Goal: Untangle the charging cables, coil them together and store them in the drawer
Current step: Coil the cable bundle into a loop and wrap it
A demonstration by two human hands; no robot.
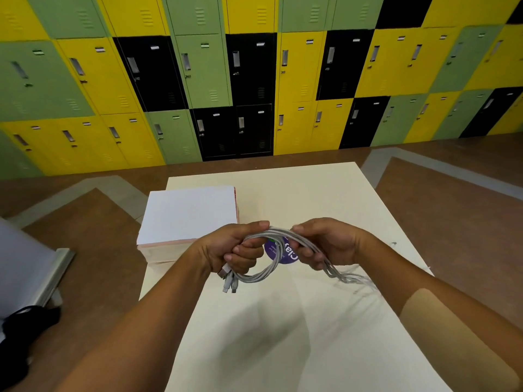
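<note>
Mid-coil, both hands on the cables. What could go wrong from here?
1. The plug ends hang loose below the left hand; they may snag a loop as the cables get wound.
2. Free tails trail from the right hand onto the table, so the coil could spring open if either grip eases.
3. No open drawer shows; the white box looks shut, and both hands are busy.

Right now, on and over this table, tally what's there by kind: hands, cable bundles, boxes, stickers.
Hands: 2, left hand and right hand
Bundle of grey charging cables: 1, gripped by both hands; the number of separate cables cannot be told
White box: 1, on the table
Purple round sticker: 1
Total: 5
</note>
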